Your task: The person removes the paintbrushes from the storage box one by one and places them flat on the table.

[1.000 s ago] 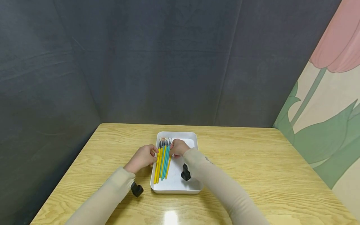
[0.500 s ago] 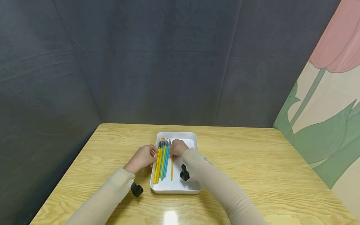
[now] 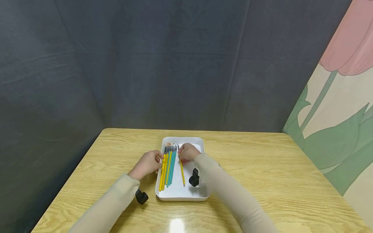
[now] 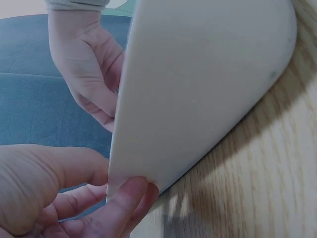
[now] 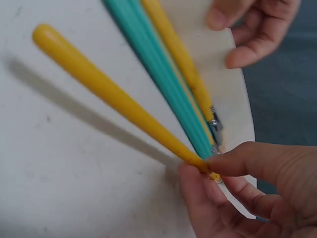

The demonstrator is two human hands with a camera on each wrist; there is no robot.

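Between the thumb and fingers of my right hand (image 3: 188, 152), a thin yellow paintbrush (image 3: 182, 174) is pinched near its bristle end. In the right wrist view its yellow handle (image 5: 114, 99) slants above the tray floor, its shadow lying apart from it. The bristles are hidden by the fingers. A row of yellow and teal paintbrushes (image 3: 169, 170) lies side by side along the left of the white tray (image 3: 175, 192), bristles at the far end. My left hand (image 3: 148, 163) grips the tray's left wall, thumb at the rim and fingers against the outer side (image 4: 163, 109).
The tray sits on a wood-grain table (image 3: 262, 174). A dark curtain (image 3: 175, 64) hangs behind the table, and a wall with a painted tulip (image 3: 349, 42) stands at the right. Each wrist carries a small black camera (image 3: 141, 196).
My right hand has drawn the yellow paintbrush away from the row, to the right, and its handle end has swung rightward. The left hand stays on the tray wall.
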